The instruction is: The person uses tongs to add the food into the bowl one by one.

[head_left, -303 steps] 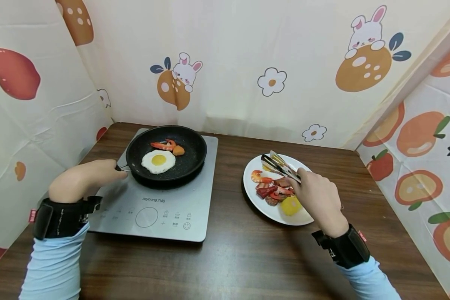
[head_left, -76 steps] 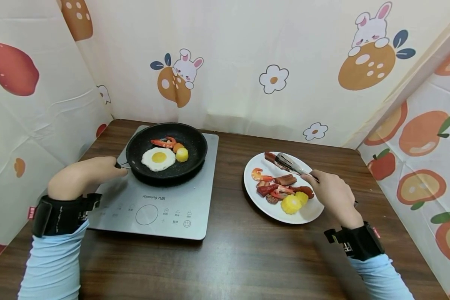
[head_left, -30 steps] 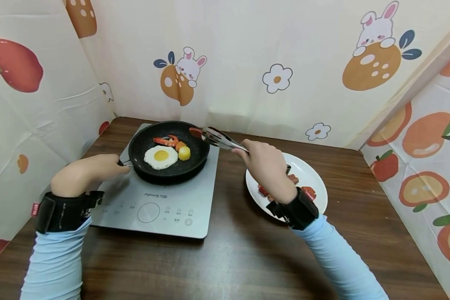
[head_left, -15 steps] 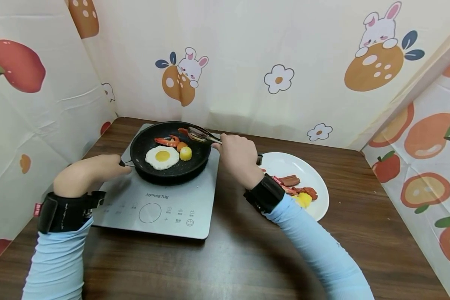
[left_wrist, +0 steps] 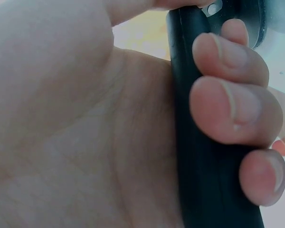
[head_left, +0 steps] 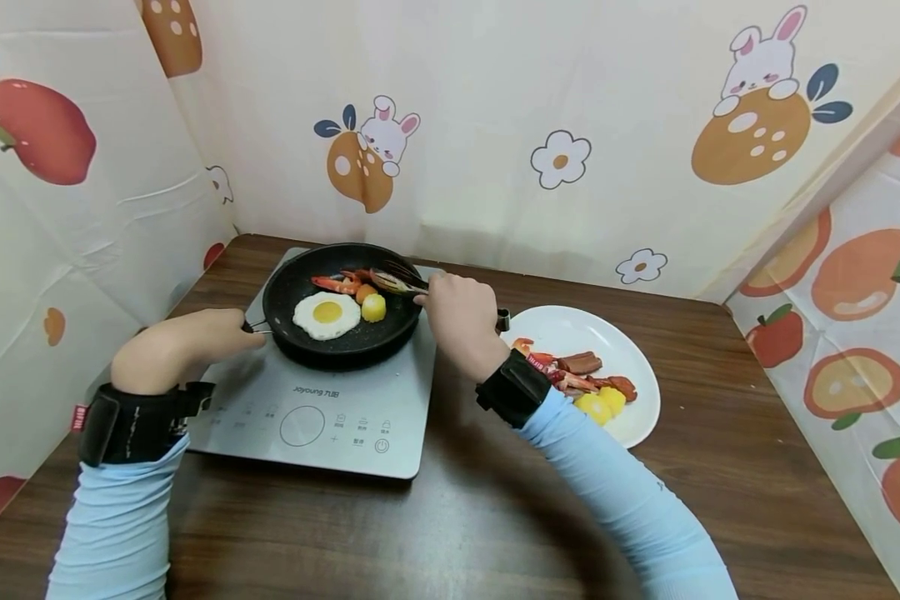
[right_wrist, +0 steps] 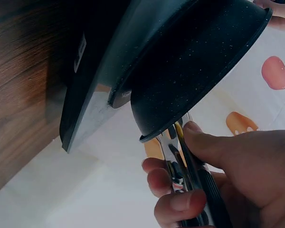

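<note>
The brown tabletop [head_left: 450, 517] is carrying a grey induction cooker [head_left: 322, 400] on the left and a white plate [head_left: 637, 408] on the right; on the cooker the black frying pan [head_left: 390, 321] is sitting flat, and it is looking rigid and fairly weighty, so its long handle [left_wrist: 199, 156] is the sensible place to take it; the left hand [head_left: 183, 346] is doing just that, fingers [left_wrist: 228, 107] curling tight round the black handle, which seems smooth and could twist in a loose grip; the right hand [head_left: 457, 321] is squeezing a pair of metal tongs [head_left: 397, 282] partway closed, thumb on top and fingers [right_wrist: 173, 183] wrapping underneath, the tips reaching over the pan's right rim; the tongs are looking springy and slick, best held mid-shank as now; between the tips a small reddish piece seems pinched, though I cannot tell exactly what; inside the pan a fried egg [head_left: 327, 314], a shrimp [head_left: 333, 285] and a yellow corn chunk [head_left: 374, 307] are lying close together, all looking light, glossy and apt to slip; more sausages and corn are waiting on the plate.
</note>
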Available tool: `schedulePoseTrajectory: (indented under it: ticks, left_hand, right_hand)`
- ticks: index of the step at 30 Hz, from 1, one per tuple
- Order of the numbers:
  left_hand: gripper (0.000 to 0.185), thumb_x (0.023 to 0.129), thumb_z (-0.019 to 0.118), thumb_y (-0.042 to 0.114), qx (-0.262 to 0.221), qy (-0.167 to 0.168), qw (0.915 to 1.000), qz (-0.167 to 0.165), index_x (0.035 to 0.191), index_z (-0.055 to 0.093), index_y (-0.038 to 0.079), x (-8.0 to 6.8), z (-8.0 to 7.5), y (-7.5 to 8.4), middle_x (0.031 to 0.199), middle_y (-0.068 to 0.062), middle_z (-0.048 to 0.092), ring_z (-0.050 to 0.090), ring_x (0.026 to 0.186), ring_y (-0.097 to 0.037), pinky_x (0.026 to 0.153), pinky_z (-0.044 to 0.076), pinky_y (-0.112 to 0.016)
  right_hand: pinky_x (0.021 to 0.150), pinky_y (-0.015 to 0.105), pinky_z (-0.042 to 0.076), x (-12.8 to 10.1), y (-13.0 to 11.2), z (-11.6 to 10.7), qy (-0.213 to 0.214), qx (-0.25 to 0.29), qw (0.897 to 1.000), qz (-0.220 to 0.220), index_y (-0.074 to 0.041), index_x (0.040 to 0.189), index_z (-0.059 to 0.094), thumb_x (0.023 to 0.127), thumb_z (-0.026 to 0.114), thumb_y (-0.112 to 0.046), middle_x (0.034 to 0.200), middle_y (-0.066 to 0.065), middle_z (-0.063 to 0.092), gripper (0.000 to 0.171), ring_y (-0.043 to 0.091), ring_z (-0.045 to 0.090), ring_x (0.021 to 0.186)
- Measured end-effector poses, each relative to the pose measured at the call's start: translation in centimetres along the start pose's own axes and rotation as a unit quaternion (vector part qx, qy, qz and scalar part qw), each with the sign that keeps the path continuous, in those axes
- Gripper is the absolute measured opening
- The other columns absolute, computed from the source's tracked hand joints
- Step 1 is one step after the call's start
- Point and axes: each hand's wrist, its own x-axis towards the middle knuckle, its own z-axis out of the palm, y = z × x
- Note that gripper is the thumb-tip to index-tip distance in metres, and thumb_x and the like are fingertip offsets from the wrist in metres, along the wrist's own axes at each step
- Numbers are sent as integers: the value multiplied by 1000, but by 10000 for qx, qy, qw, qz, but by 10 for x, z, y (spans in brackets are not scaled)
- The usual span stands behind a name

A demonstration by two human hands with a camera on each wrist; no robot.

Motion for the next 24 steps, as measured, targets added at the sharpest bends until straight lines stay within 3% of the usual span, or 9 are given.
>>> schedulePoseTrajectory:
  ticks: [6,12,24]
  left_hand:
    - [71,101,41,29,-89,-23,10000,-38,143,26,-26,2,1,0,145,-48,34,43,129,-59,100,50,-65]
    - [70,101,41,29,-10,9,10000,39,142,27,-27,1,1,0,144,-48,35,43,129,-60,105,45,-67]
    - [71,102,40,30,38,-38,10000,18,142,27,-27,2,0,0,144,-48,34,43,129,-60,104,45,-67]
  right_hand:
    - [55,35,51,-2,-3,-1,-267,11,9994,227,-6,99,68,99,59,-50,79,6,65,45,25,67,68]
    - [56,37,50,-5,-2,1,-273,50,9993,235,-5,104,65,102,54,-50,83,8,64,47,27,65,69]
    - [58,40,54,-6,1,6,-92,172,9998,85,-3,113,64,99,60,-52,89,9,68,51,29,68,72]
